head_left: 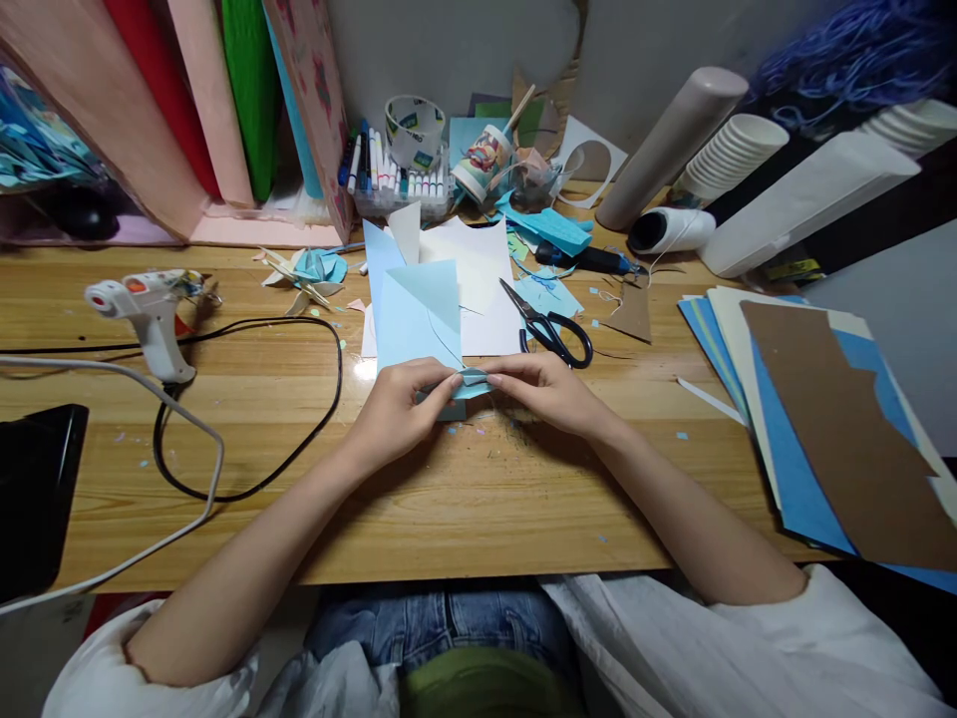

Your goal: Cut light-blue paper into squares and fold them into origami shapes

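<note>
Between my two hands is a small folded piece of light blue paper (pixel 473 381), held above the front of the desk. My left hand (pixel 404 404) pinches its left end between thumb and fingers. At the right end, my right hand (pixel 549 391) pinches it the same way. Just behind lies a larger light blue sheet (pixel 419 314), with white paper (pixel 482 269) under and beyond it. A pair of black-handled scissors (pixel 549 324) rests right behind my right hand, blades pointing to the back left.
A white glue gun (pixel 154 314) with a looping black cable stands at left. Marker pens (pixel 385 170), a paper cup (pixel 482 165) and paper scraps line the back. Coloured card sheets (pixel 829 419) are stacked at right. A dark tablet-like object (pixel 37 489) sits at the left edge.
</note>
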{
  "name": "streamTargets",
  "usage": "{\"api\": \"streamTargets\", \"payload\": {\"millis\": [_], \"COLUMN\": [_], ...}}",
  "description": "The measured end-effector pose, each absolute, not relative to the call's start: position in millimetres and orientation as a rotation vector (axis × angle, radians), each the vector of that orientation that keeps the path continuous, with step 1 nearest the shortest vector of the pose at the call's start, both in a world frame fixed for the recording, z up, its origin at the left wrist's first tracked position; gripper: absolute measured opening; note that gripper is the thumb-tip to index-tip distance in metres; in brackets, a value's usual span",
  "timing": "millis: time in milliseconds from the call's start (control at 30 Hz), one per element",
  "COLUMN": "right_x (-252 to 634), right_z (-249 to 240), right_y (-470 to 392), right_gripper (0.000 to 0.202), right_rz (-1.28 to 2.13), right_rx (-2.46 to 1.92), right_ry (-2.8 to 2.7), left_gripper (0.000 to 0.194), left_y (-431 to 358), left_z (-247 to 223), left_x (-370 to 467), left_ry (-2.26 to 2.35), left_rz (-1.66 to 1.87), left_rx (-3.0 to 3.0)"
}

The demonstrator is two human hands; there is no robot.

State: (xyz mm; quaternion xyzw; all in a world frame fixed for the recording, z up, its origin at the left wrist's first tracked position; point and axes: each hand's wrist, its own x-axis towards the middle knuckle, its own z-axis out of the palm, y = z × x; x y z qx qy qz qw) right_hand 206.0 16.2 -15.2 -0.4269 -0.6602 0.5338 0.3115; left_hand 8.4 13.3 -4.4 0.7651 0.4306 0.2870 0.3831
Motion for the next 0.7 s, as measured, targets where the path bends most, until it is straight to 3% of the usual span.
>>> {"api": "streamTargets", "payload": {"millis": [233,433,600,700], "right_x": [200,203,204,205], "right_z": [-16,-18,-22,-23], "right_y": [9,8,4,4], "right_gripper": [0.012,0.017,0.013,0.015], "right_rz": [0.725,0.327,0.194,0.199], "right_rx": [-1.041,-0.815,-0.865,-0.897], "right_ry": [-1.878,-2.042,-2.102,-2.175], "left_gripper": [0.025,0.061,0.033,0.027], "left_y": [13,18,18,19], "left_z": [-7,-3,-4,-6], "left_x": [12,9,5,4], "left_ry": [1.122,1.020,0.993,0.998], "left_rz": [0.828,0.588,0.447,0.423], "left_rx": [1.632,0.940,0.791,0.741]}}
